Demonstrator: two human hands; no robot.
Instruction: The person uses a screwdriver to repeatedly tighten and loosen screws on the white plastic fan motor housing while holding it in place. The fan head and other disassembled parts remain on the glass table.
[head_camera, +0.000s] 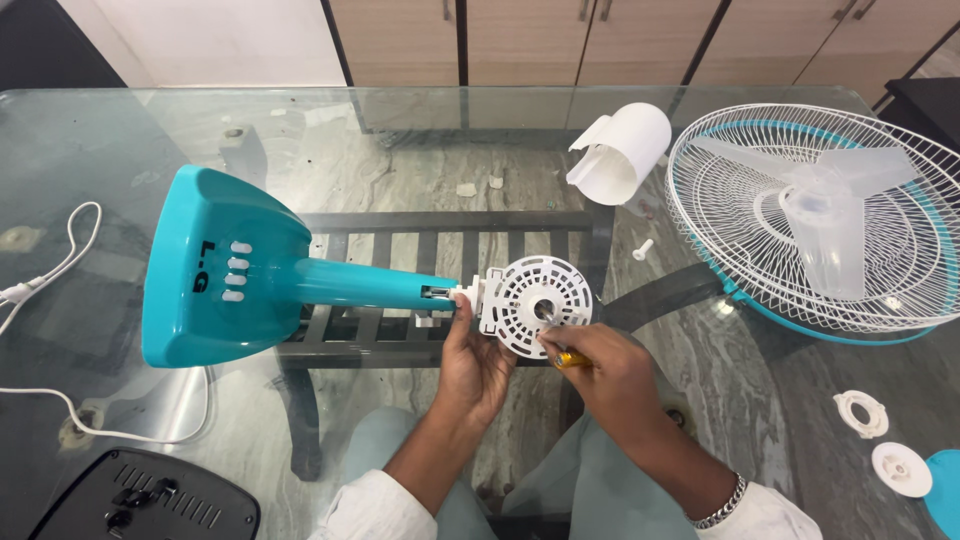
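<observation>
A teal fan stand (225, 275) lies on its side on a glass table (150, 140), its neck pointing right. A white round vented motor plate (535, 293) sits at the neck's end. My left hand (472, 360) holds the plate and the neck joint from below. My right hand (600, 372) grips a screwdriver with a yellow handle (568, 359), its tip touching the plate near the centre hole.
White wire fan grilles with a clear blade (820, 220) rest at the right. A white curved cover (622, 152), a small white screw (643, 249), two white round caps (880, 440), a white power cord (60, 270) and a black vented part (150, 500) lie around.
</observation>
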